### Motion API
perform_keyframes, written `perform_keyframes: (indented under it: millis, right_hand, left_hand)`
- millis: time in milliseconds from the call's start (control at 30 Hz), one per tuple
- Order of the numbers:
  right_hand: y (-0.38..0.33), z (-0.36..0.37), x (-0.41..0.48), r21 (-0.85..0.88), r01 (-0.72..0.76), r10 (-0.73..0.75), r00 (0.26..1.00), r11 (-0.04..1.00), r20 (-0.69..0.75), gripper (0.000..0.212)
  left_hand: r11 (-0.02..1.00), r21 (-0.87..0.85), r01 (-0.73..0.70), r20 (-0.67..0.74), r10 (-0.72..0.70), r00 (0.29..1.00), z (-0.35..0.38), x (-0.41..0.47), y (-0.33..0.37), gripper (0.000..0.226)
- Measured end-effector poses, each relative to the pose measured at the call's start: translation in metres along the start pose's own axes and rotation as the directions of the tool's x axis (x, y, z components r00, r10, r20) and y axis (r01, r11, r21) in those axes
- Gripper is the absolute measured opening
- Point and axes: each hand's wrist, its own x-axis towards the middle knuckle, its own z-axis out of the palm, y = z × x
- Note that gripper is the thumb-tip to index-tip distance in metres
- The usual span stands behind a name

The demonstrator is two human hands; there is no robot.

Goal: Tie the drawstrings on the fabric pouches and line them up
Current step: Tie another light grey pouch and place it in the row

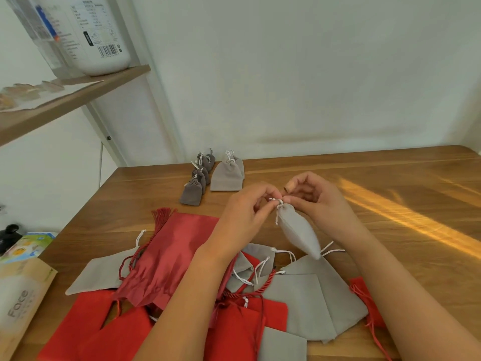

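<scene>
Between the hands, lifted off the table (390, 178), hangs a pale grey pouch (299, 230). Its gathered neck is uppermost at the fingertips. Its long axis runs down and back toward the person, slanting to their right, and its bottom corner hangs over the pile (312, 295) of untied pouches.

The left hand (250, 204) pinches the white drawstring (277, 201) at the neck from one side. The right hand (315, 196) pinches it from the other, fingers curled close, so both are equally near the knot. Whether the knot is already pulled snug is hard to tell, since the fingers cover it.

The row to join lies ahead and a little to the left, well apart from the hands. It is the pale row (225, 175), laid with necks toward the wall, and a line of dark pouches (195, 188) sits just beside it on the left. The left hand probably has the shorter reach there, and the pouch would need swinging neck-away to match.
</scene>
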Motion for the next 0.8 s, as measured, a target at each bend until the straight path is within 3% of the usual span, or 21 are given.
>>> perform_keyframes:
  millis: [133,367,633,800]
  right_hand:
    - [-0.004,0.001,-0.001,0.160,0.026,-0.028,0.999,0.987,0.015,0.021]
    - [-0.008,0.004,-0.005,0.158,0.050,-0.048,0.999,0.986,-0.018,0.026]
    - [-0.004,0.005,-0.003,0.093,0.039,-0.037,0.999,0.995,-0.020,0.030]
    - [-0.002,0.010,-0.001,0.049,0.056,-0.054,0.998,0.997,-0.038,0.031]
  left_hand:
    - [0.998,0.035,-0.047,-0.100,0.051,0.994,-0.001,0.000,0.001,0.010]
    - [0.998,0.017,-0.058,-0.219,0.060,0.974,0.000,0.000,-0.007,0.010]
    - [0.996,0.015,-0.084,-0.195,0.086,0.977,0.006,0.001,-0.010,0.014]
    - [1.000,0.010,0.020,-0.156,-0.018,0.988,0.003,0.001,-0.006,0.010]
